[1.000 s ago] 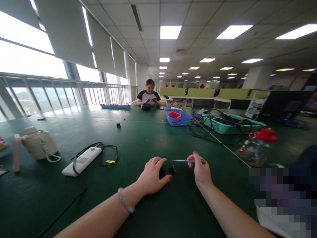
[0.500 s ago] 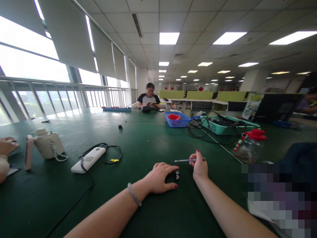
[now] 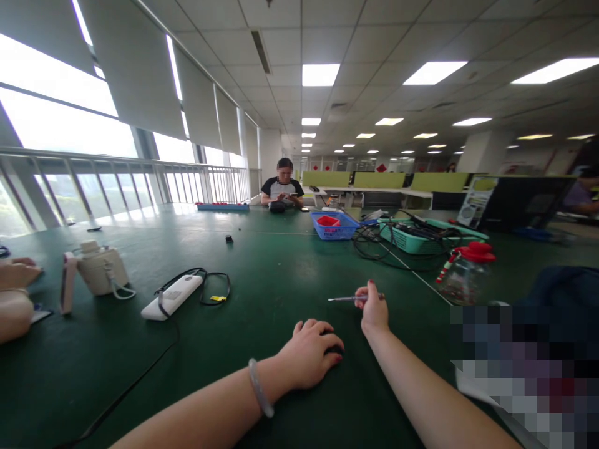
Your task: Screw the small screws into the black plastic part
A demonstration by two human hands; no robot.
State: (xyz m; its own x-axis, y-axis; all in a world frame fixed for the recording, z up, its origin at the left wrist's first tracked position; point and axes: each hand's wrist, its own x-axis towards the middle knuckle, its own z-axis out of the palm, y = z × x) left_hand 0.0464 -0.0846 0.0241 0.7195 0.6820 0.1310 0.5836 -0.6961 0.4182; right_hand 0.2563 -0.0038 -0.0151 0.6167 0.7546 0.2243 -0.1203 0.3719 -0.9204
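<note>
My left hand (image 3: 311,352), a pale bangle (image 3: 259,388) on its wrist, rests low over the green table. Its fingers are curled and the thumb and forefinger come together around a small black piece (image 3: 333,350), mostly covered by the fingers. To the right, my right hand (image 3: 373,307) is closed around the handle of a thin screwdriver (image 3: 344,299). The screwdriver lies nearly level just above the table, its metal tip pointing left, apart from the black piece.
A white power bank-like device (image 3: 173,298) with a black cable lies left. Behind it stand a beige bottle (image 3: 103,271) and another person's hand (image 3: 19,272). Ahead are a blue basket (image 3: 334,232) and a green basket (image 3: 407,240) of cables. A red-lidded jar (image 3: 463,277) stands right.
My left hand has moved slightly down and right, its fingers closing over the small black piece that lay beside them. My right hand still holds the screwdriver, almost in place.
</note>
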